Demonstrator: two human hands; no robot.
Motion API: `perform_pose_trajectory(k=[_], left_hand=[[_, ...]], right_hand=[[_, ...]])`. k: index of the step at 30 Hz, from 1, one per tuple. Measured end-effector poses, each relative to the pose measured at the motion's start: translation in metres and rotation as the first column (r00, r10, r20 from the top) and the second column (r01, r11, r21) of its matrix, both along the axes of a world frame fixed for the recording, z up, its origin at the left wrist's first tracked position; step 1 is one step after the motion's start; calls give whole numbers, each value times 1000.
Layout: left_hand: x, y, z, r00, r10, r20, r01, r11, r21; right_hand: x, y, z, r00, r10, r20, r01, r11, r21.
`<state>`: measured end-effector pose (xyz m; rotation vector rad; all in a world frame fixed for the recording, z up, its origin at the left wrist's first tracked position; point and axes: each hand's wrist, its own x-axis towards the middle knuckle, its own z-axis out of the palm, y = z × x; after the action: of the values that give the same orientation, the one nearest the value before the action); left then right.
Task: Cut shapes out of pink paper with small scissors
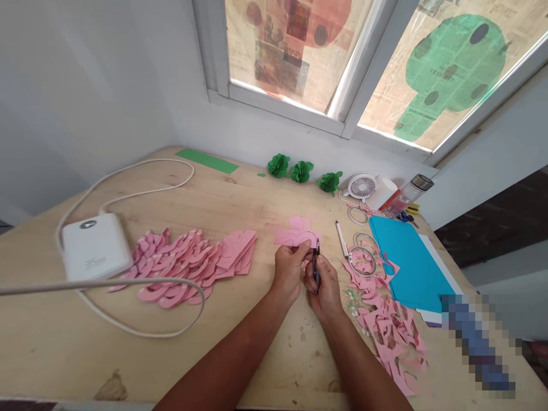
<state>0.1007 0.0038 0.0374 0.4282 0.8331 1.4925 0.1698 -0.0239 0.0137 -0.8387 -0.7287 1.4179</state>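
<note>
Far left: on the pale wood-grained table (257,200), a smooth white box (96,245) with rounded corners is seen, ringed by loops of thick white cable (103,311).
Pink pile: thin, matte cut pieces (175,265) are fanned in overlapping curves, with flat-edged pink sheets (237,251) stacked at the right end.
Back edge: a flat green strip (206,161) is laid behind the pile.
Left hand (287,271): here a marked pink sheet (295,236) is being pinched between thumb and fingers, curved outlines drawn across it, right at the table's middle.
Green clusters: three crinkled, ruffled bunches (301,171) are lined up near the wall.
Scissors (316,268): the dark blades are pointed away from the body, at the right end of the marked pink sheet.
Right hand (326,282): the scissors' handles are gripped in curled fingers.
Pen (341,238): a slim white barrel is laid just beside the scraps.
Small fan (362,186): a round white grille is stood near the wall.
Rings (362,262): thin circular hoops are rested among pink scraps (391,328), all jagged, curled offcuts.
Far right: a clear cylindrical bottle (409,197) is seen behind flat, bright blue sheets (411,260).
</note>
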Motion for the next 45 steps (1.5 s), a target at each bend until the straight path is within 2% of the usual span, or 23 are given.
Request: perform_pose_trajectory(k=[8, 29, 45], left_hand=[[0, 0, 2, 1000, -14, 2, 14, 1000, 5], [-2, 2, -3, 999, -12, -31, 12, 1000, 17], [-4, 1, 3, 999, -1, -36, 1, 1000, 7]], right_hand=[[0, 1, 1, 1000, -14, 26, 15, 999, -28], [1, 1, -1, 999, -26, 43, 28, 998, -56], [-1, -1, 2, 995, -37, 94, 44, 996, -74]])
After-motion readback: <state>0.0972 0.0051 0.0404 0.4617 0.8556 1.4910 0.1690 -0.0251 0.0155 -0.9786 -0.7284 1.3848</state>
